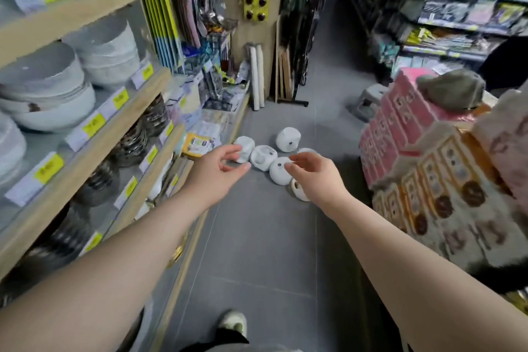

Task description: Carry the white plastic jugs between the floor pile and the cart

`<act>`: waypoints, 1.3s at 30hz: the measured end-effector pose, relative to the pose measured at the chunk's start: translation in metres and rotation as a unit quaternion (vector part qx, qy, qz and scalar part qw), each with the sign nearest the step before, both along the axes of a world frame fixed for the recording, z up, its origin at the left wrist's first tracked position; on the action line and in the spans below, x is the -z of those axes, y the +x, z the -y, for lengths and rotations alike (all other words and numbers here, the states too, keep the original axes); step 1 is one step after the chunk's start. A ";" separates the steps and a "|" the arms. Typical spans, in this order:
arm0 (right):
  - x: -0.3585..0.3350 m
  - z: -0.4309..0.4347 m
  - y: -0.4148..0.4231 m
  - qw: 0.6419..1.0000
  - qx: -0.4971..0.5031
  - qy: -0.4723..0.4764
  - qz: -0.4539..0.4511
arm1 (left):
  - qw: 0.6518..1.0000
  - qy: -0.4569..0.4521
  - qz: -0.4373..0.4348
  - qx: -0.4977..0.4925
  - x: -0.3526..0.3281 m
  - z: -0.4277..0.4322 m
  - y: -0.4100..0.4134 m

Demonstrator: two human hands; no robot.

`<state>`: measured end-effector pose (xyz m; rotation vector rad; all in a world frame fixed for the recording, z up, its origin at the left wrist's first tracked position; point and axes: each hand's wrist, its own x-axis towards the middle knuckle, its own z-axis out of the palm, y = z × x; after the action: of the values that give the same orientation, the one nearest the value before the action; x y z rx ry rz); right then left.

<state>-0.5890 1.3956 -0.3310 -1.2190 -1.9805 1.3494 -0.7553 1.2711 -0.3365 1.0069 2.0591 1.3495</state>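
Both my arms stretch forward over the grey aisle floor. My left hand point(218, 170) hangs in the air with loosely curled fingers and holds nothing. My right hand point(315, 173) is likewise empty, fingers relaxed. Beyond and below them, several white wrapped round items point(288, 138) lie in a cluster on the floor, one point(280, 171) between the two hands. Neither hand touches them.
Wooden shelves point(94, 126) on the left carry stacked white bowls point(54, 111), dark bowls and yellow price tags. A stack of pink and cream packaged goods point(423, 151) stands on the right, a grey cap point(451, 88) on top. A small stool point(368, 100) stands farther down the aisle.
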 end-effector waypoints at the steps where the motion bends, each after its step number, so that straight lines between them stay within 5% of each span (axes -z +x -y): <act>1: -0.002 -0.018 -0.016 1.000 0.003 0.002 0.002 | 1.000 -0.004 -0.005 0.006 -0.002 -0.021 -0.018; 10: 0.015 -0.186 -0.120 0.999 -0.013 -0.001 0.038 | 0.999 -0.034 -0.017 0.006 0.009 -0.183 -0.135; 24: 0.089 -0.455 -0.324 0.982 -0.152 -0.040 0.107 | 0.983 -0.085 0.058 -0.152 0.081 -0.384 -0.279; 34: 0.199 -0.554 -0.454 0.977 -0.142 -0.052 0.152 | 0.973 -0.165 0.102 -0.122 0.188 -0.485 -0.404; 39: 0.311 -0.593 -0.486 0.970 -0.140 -0.090 0.177 | 0.964 -0.201 0.129 -0.118 0.296 -0.518 -0.430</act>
<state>-1.0751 1.9889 -0.6420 -1.3818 -2.3941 1.5634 -1.1858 1.7886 -0.6322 0.4001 2.1736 1.0390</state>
